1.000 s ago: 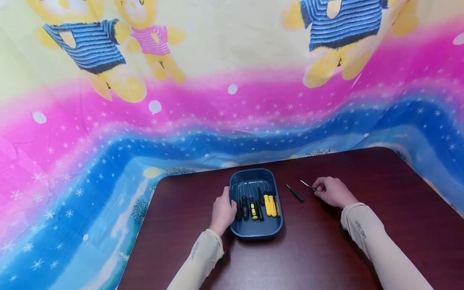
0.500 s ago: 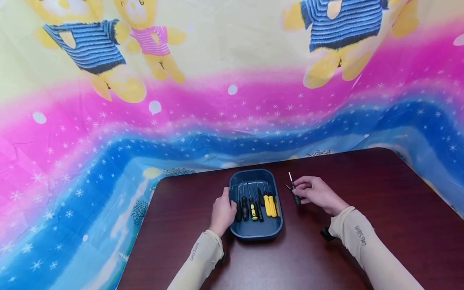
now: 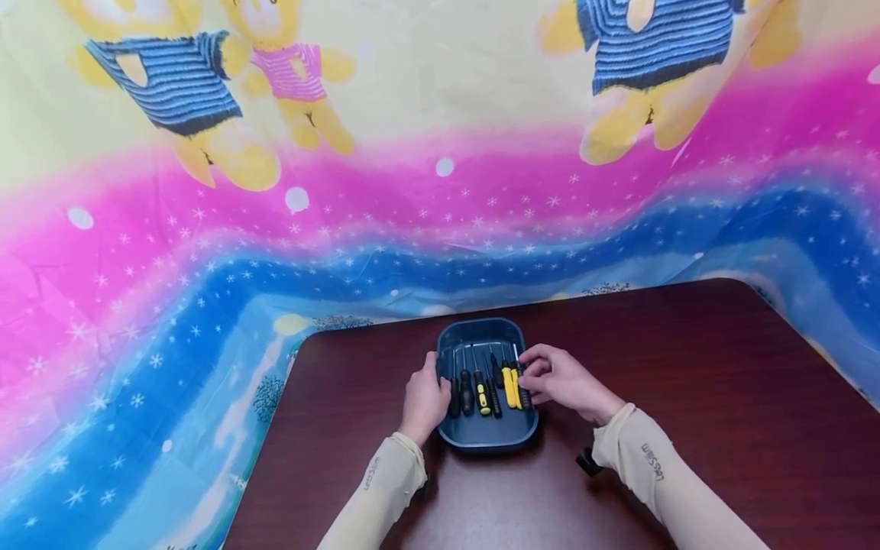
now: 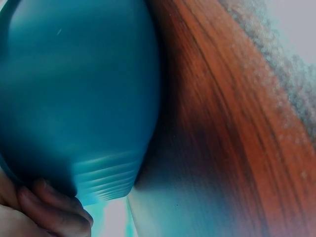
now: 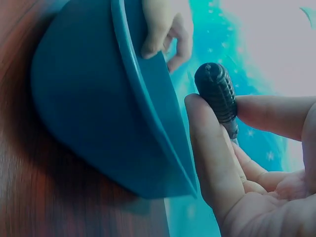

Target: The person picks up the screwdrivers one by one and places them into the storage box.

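Observation:
My left hand (image 3: 422,397) grips the left wall of a dark blue tray (image 3: 486,438), its thumb over the rim in the right wrist view. Above the tray's right side, my right hand (image 3: 567,382) pinches a small screwdriver (image 5: 217,94) with a black ribbed handle between thumb and fingers. Its thin silver shaft points away. Several screwdrivers lie side by side in the tray: a black-handled screwdriver (image 3: 467,393), a black-and-yellow screwdriver (image 3: 483,397) and yellow-handled screwdrivers (image 3: 511,386) among them. The right hand partly covers the tray's right rim.
The tray stands on a dark red-brown wooden table (image 3: 674,367), close to its far edge. Behind the table hangs a colourful cloth (image 3: 440,206) printed with bears. The spot where another black screwdriver lay is behind my right hand.
My right hand has moved left from the table to above the tray's right side, bringing the screwdriver with it and turning it more upright. The left hand has stayed on the tray.

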{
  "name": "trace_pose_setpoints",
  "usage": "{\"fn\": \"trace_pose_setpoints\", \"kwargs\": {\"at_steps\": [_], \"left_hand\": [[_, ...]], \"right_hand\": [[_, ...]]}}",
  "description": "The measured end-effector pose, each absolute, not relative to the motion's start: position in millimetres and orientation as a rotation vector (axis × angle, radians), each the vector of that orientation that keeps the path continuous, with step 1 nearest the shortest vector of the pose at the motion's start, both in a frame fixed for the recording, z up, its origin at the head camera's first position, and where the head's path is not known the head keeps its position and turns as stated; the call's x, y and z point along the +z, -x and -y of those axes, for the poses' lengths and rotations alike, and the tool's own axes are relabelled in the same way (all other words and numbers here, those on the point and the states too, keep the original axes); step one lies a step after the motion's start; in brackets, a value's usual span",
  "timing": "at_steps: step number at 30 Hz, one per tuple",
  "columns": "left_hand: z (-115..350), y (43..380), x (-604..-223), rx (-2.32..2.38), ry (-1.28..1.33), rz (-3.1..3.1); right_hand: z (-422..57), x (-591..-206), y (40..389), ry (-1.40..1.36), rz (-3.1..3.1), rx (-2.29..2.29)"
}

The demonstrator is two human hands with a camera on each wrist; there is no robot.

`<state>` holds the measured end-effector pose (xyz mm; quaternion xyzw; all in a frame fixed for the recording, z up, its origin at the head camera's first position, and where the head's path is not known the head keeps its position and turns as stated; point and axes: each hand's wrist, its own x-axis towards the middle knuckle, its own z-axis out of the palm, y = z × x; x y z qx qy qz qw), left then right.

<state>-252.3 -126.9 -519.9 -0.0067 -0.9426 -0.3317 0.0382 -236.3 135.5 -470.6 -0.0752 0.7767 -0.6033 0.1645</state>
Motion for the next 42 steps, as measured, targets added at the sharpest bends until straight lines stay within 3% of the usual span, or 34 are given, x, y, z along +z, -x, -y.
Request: {"fn": "trace_pose_setpoints", "kwargs": {"at_steps": [15,34,42], "left_hand": [[126.5,252.5,-518.7,-0.978,0.043,2.864],[125.7,252.3,-520.1,-1.026,0.011,2.883],[126.4,252.0,-519.4,-1.016,0.023,2.874]], "right_hand": [[-92.0,-474.5,226.7,0.2,-2.468,-1.423],[-73.3,-479.7,221.4,0.24,-2.882,-0.878],[-73.2,-478.6,220.4,0.242,-2.876,-0.892]]}}
